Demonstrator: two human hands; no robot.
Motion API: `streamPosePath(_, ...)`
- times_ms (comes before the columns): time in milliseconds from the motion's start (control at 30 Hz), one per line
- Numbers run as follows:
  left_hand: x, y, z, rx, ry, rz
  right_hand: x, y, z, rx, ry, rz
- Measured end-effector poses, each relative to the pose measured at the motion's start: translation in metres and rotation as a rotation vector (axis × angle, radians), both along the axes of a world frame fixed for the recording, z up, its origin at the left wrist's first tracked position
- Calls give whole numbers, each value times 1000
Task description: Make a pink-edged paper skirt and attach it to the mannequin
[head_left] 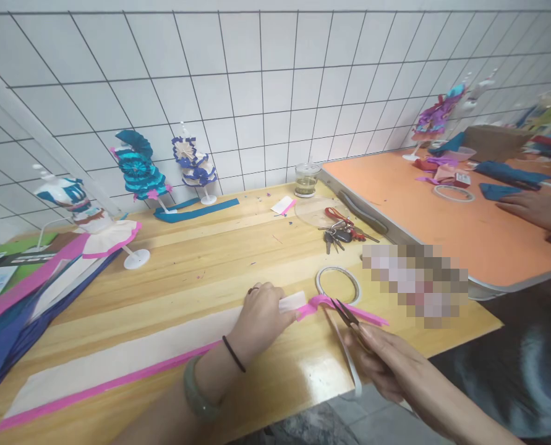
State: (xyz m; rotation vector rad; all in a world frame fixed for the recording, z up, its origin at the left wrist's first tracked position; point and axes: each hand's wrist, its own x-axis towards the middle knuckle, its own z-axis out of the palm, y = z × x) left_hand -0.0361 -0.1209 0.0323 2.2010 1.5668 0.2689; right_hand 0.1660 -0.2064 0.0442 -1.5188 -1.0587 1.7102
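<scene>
Plainly, two hands work below centre: the left hand (262,316), fingers bunched narrow, holds one white, pink-edged strip (131,356) reaching to the lower left; the right hand (381,353), fingers wrapped round one pair of scissors (348,314), is lower right. Three dress forms (136,167) stand upper left; one tape roll (319,283) lies right of centre.

A cream strip (131,357), pink-edged, is laid across the tabletop (177,266); slightly parted scissors (348,316) are held right at the curled pink band (321,300)!
</scene>
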Motion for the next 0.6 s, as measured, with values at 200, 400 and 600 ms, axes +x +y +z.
streamPosePath(200, 17, 13, 13, -239, 67, -20, -15, -17, -6, -169, 145, 3)
streamPosePath(400, 21, 27, 13, -335, 71, -91, -19, -23, -12, -234, 181, 37)
streamPosePath(600, 21, 34, 13, -450, 9, -161, -24, -27, -14, -230, 250, -16)
